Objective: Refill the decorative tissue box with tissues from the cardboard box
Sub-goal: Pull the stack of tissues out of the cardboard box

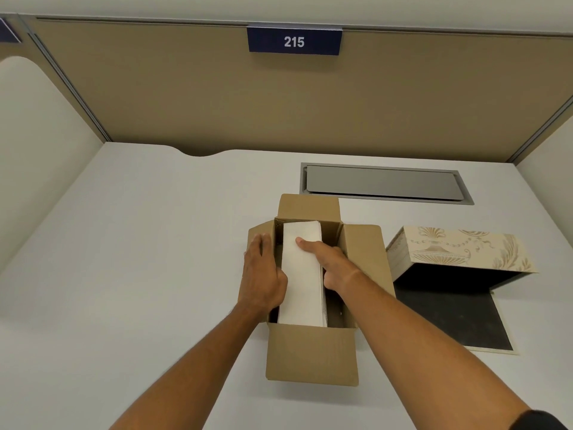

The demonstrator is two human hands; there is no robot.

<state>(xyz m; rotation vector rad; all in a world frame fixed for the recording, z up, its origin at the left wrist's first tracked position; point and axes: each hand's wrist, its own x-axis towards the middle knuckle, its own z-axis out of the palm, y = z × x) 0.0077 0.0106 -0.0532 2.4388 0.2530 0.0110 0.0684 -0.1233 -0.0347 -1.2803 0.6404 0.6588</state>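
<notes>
Grey desk [139, 243], partition sign [294, 41] reads "215". Our left hand [263, 274] and right hand [328, 262] clamp the tissue stack [302, 283] inside the open cardboard box [311, 355]; decorative tissue box [459, 249] lies open just right.

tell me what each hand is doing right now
Left hand: closed on the left side of the tissues.
Right hand: closed on their right side, thumb on top.

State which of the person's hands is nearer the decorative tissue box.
Right. The right hand lies on the tissues, on the decorative tissue box's side; the left hand grips their far side.
</notes>
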